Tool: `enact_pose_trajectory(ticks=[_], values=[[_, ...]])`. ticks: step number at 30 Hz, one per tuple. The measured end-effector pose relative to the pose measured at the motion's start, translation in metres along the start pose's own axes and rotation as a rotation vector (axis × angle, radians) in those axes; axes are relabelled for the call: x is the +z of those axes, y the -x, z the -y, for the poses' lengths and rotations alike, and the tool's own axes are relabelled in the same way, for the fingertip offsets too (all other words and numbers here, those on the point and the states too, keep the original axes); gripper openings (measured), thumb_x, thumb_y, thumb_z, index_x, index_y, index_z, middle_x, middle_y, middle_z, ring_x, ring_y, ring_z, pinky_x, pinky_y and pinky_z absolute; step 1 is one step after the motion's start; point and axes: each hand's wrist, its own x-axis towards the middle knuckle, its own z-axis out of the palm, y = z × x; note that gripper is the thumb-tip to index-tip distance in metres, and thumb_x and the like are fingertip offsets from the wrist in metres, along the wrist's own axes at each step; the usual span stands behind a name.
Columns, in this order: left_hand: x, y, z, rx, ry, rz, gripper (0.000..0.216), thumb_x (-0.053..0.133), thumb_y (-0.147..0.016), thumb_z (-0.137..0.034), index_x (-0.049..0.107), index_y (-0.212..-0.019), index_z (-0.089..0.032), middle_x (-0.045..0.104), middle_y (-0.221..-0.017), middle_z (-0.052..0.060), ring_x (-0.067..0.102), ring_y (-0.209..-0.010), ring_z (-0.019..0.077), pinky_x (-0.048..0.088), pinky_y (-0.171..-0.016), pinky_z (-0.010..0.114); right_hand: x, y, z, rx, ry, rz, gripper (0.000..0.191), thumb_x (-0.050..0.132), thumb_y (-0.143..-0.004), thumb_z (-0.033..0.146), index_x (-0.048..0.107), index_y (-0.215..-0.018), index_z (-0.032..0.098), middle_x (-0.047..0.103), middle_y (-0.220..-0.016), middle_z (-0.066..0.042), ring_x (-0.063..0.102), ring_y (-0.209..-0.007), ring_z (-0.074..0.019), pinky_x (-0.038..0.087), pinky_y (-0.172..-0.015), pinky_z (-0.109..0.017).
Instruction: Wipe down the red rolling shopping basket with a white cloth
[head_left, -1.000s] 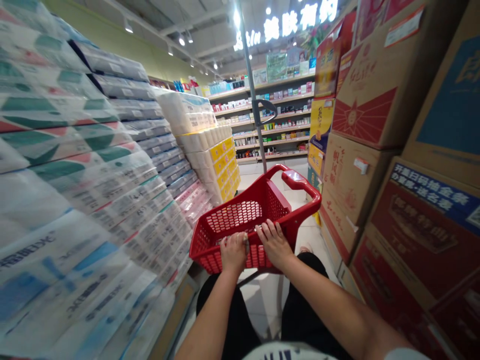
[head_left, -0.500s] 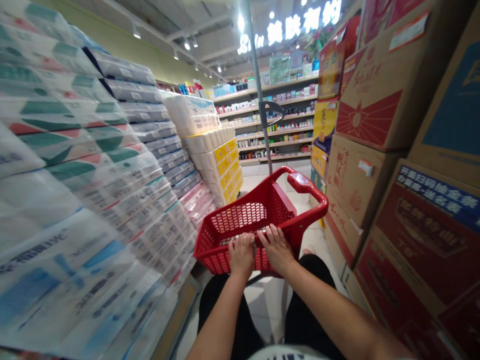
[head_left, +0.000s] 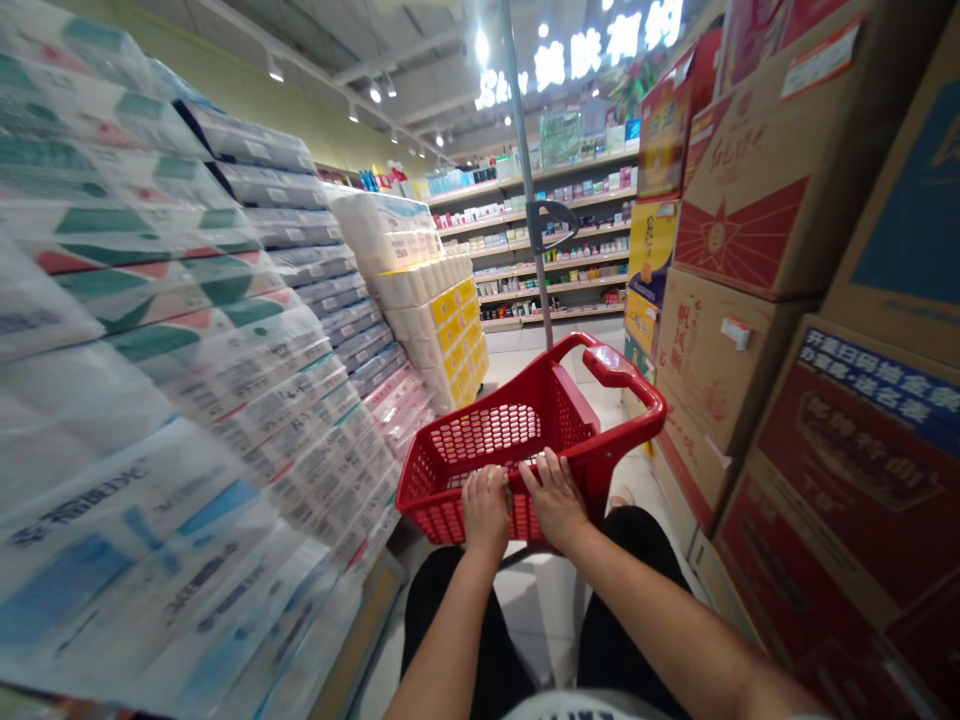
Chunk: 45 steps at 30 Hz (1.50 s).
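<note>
A red plastic shopping cart (head_left: 420, 480) with perforated basket walls stands sideways in front of my knees. My left hand (head_left: 486, 512) is closed over its near rim, fingers curled over the top edge. Close beside it, my right hand (head_left: 556, 500) grips the same rim, nearer the cart's handle (head_left: 611, 368). The handle end points to the right. The part of the basket floor that shows holds nothing I can make out. A thin grey pole (head_left: 528, 150) with a looped grip rises just behind the cart.
Stacked packs of tissue paper (head_left: 172, 330) line the left side, with yellow-and-white packs (head_left: 450, 330) farther along. Cardboard cartons (head_left: 739, 350) are piled close on the right. Shelves of small goods (head_left: 585, 260) stand across the far end. Pale floor tiles (head_left: 517, 365) show beyond the cart.
The cart, my hands and the pole sit slightly farther right in the view. Both hands keep the same hold on the rim.
</note>
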Motion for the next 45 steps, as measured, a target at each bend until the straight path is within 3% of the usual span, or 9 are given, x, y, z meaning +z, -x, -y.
enact_pose_trajectory(ticks=[5, 14, 19, 22, 25, 30, 36, 40, 45], values=[[-0.01, -0.005, -0.013, 0.034, 0.043, 0.051, 0.033, 0.041, -0.092, -0.024, 0.054, -0.122, -0.025, 0.059, -0.125, 0.008, 0.05, -0.119, 0.0217, 0.026, -0.108, 0.047, -0.009, -0.001, -0.007, -0.021, 0.014, 0.032, 0.048, 0.05, -0.087, 0.021, 0.048, -0.135, 0.016, 0.047, -0.134, -0.016, 0.029, -0.133, -0.0319, 0.017, -0.112, -0.05], [-0.004, 0.017, 0.047, -0.25, -0.1, -0.069, 0.031, 0.039, -0.093, -0.027, 0.057, -0.119, -0.024, 0.061, -0.123, 0.008, 0.05, -0.117, 0.0254, 0.028, -0.105, 0.052, -0.008, -0.005, -0.001, 0.014, 0.002, 0.019, 0.047, 0.053, -0.084, 0.017, 0.052, -0.13, 0.015, 0.05, -0.13, -0.016, 0.031, -0.132, -0.0338, 0.018, -0.112, -0.051], [0.004, 0.011, 0.022, -0.212, -0.056, -0.119, 0.032, 0.037, -0.093, -0.022, 0.058, -0.116, -0.02, 0.061, -0.121, 0.012, 0.05, -0.117, 0.0252, 0.032, -0.104, 0.049, -0.006, -0.006, 0.002, 0.024, -0.006, 0.034, 0.047, 0.053, -0.084, 0.017, 0.051, -0.131, 0.014, 0.049, -0.131, -0.017, 0.028, -0.134, -0.0333, 0.016, -0.113, -0.052], [0.006, 0.001, -0.008, -0.066, 0.034, -0.057, 0.033, 0.037, -0.092, -0.02, 0.057, -0.118, -0.021, 0.06, -0.122, 0.01, 0.05, -0.119, 0.0226, 0.033, -0.106, 0.046, -0.005, -0.006, 0.0, 0.023, -0.002, 0.038, 0.044, 0.051, -0.086, 0.018, 0.051, -0.13, 0.015, 0.049, -0.13, -0.016, 0.028, -0.134, -0.0325, 0.017, -0.113, -0.052], [0.002, -0.007, -0.028, -0.024, 0.072, -0.004, 0.033, 0.038, -0.091, -0.02, 0.056, -0.119, -0.021, 0.059, -0.125, 0.011, 0.05, -0.119, 0.0225, 0.034, -0.106, 0.045, -0.005, -0.005, -0.003, 0.007, -0.006, 0.046, 0.045, 0.05, -0.087, 0.019, 0.049, -0.132, 0.017, 0.048, -0.131, -0.015, 0.027, -0.134, -0.0317, 0.017, -0.113, -0.052], [-0.008, -0.002, -0.011, -0.035, 0.046, 0.045, 0.034, 0.037, -0.093, -0.024, 0.053, -0.123, -0.027, 0.058, -0.129, 0.008, 0.05, -0.121, 0.0214, 0.029, -0.106, 0.048, -0.006, -0.003, -0.008, -0.037, -0.01, 0.025, 0.049, 0.052, -0.086, 0.019, 0.047, -0.134, 0.015, 0.047, -0.134, -0.015, 0.026, -0.135, -0.0324, 0.018, -0.113, -0.051], [-0.008, 0.014, 0.03, -0.194, -0.068, -0.047, 0.032, 0.038, -0.093, -0.026, 0.055, -0.121, -0.023, 0.06, -0.126, 0.01, 0.051, -0.118, 0.0247, 0.03, -0.105, 0.05, -0.007, -0.004, -0.005, -0.024, 0.0, 0.019, 0.049, 0.053, -0.084, 0.016, 0.049, -0.133, 0.014, 0.049, -0.132, -0.016, 0.03, -0.133, -0.0319, 0.016, -0.113, -0.05], [-0.002, 0.009, 0.015, -0.154, -0.047, -0.069, 0.032, 0.037, -0.093, -0.02, 0.058, -0.117, -0.02, 0.06, -0.124, 0.011, 0.051, -0.119, 0.0242, 0.031, -0.106, 0.047, -0.007, -0.004, -0.003, -0.017, 0.008, -0.003, 0.046, 0.053, -0.085, 0.016, 0.051, -0.131, 0.014, 0.051, -0.13, -0.015, 0.03, -0.133, -0.0324, 0.018, -0.113, -0.049], [0.004, -0.007, -0.024, 0.048, 0.063, -0.012, 0.034, 0.039, -0.091, -0.017, 0.054, -0.122, -0.017, 0.059, -0.125, 0.011, 0.05, -0.12, 0.0218, 0.034, -0.106, 0.041, -0.004, -0.003, -0.006, -0.026, 0.002, 0.006, 0.045, 0.052, -0.087, 0.021, 0.05, -0.132, 0.015, 0.049, -0.132, -0.014, 0.028, -0.134, -0.0316, 0.017, -0.113, -0.048]])
